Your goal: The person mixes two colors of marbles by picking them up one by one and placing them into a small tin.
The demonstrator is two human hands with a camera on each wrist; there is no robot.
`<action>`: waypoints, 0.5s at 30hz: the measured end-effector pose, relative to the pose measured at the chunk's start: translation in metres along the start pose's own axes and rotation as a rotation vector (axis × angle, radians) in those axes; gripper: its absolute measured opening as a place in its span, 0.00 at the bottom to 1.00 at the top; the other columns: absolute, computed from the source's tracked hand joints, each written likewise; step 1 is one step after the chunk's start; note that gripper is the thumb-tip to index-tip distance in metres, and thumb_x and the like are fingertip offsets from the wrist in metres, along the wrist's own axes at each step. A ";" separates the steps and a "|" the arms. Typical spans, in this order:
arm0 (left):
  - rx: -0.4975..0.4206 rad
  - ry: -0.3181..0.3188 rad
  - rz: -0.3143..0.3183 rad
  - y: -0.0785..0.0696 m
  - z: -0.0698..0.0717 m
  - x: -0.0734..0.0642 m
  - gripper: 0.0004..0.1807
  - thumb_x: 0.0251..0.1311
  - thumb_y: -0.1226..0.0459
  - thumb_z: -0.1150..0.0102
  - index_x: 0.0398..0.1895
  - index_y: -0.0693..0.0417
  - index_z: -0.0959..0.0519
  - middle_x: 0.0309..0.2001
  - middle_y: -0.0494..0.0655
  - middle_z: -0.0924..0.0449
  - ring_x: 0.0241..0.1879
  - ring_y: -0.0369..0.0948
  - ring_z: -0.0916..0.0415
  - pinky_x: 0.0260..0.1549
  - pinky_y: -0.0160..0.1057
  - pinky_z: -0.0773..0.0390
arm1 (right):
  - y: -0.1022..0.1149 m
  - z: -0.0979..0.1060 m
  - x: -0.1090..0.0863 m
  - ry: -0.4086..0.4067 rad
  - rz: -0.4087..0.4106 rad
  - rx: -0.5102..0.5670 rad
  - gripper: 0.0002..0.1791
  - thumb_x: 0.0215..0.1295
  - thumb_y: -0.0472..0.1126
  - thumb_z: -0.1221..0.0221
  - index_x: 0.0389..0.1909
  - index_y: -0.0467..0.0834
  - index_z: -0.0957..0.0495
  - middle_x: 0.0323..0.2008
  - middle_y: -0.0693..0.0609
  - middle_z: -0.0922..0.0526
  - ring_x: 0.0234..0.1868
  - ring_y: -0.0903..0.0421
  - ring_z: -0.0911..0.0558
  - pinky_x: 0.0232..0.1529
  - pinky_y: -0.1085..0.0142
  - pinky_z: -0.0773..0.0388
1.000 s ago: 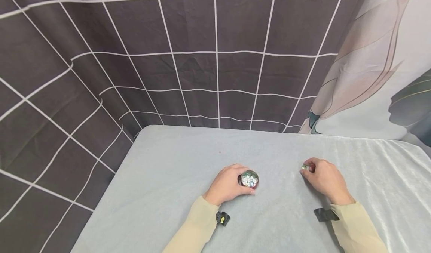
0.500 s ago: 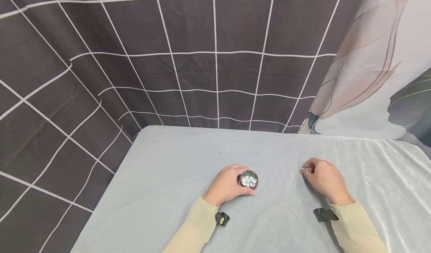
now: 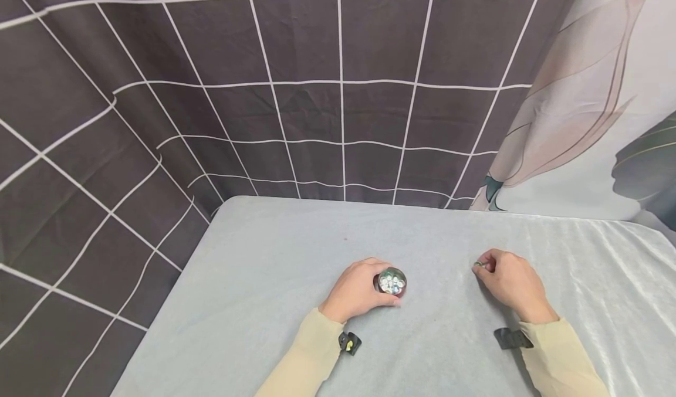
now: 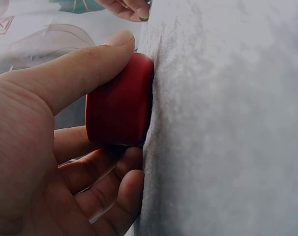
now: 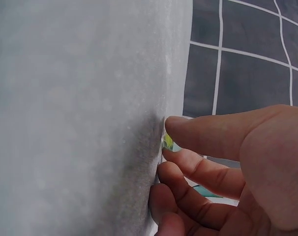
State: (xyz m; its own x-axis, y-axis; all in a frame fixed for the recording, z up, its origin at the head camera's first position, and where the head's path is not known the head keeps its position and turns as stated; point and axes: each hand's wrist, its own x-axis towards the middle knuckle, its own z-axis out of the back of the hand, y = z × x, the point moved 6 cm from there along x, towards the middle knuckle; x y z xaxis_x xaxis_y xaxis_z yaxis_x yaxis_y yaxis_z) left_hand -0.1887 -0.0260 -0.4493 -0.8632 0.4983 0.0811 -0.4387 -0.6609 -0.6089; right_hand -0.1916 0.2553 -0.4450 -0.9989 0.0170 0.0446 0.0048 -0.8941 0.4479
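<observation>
My left hand [image 3: 356,288] grips a small round red cup [image 4: 118,105], thumb on one side and fingers curled round the other. The cup stands upright on the cloth, and its open top shows several shiny marbles [image 3: 392,281] in the head view. Off to the right, my right hand [image 3: 509,281] pinches a small clear glass marble [image 5: 168,142] with a yellow-green swirl between thumb and index finger. The fingertips are right at the cloth, and most of this marble is hidden by them. The other right fingers are curled against the cloth.
A pale grey velvety cloth [image 3: 274,250] covers the table, with wrinkles at the right. Behind and to the left hangs a dark curtain [image 3: 306,115] with white grid lines. A leaf-patterned curtain [image 3: 575,121] hangs at the back right.
The marble's visible side has turned between the right thumb and finger, showing less of itself to the head view. Both hands and the cup stay in place.
</observation>
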 end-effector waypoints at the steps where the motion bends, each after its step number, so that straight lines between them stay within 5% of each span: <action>1: 0.002 0.001 0.000 0.000 0.000 0.000 0.32 0.46 0.48 0.21 0.56 0.46 0.16 0.56 0.39 0.19 0.55 0.36 0.23 0.56 0.35 0.26 | 0.000 0.000 0.000 0.001 -0.001 0.000 0.08 0.60 0.40 0.35 0.33 0.38 0.19 0.25 0.52 0.23 0.25 0.55 0.29 0.24 0.61 0.34; 15: 0.003 -0.001 -0.006 -0.001 0.000 0.000 0.31 0.46 0.48 0.21 0.55 0.47 0.16 0.55 0.39 0.18 0.54 0.36 0.22 0.56 0.34 0.26 | 0.002 0.001 -0.001 0.006 0.000 0.009 0.09 0.61 0.41 0.34 0.33 0.39 0.19 0.25 0.52 0.23 0.24 0.56 0.29 0.24 0.62 0.35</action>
State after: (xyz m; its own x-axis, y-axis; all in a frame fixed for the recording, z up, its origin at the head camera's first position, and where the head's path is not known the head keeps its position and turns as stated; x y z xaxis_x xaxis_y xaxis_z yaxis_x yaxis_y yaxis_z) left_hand -0.1886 -0.0258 -0.4488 -0.8609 0.5015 0.0854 -0.4445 -0.6597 -0.6060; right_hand -0.1901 0.2538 -0.4428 -0.9991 0.0140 0.0395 0.0055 -0.8901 0.4557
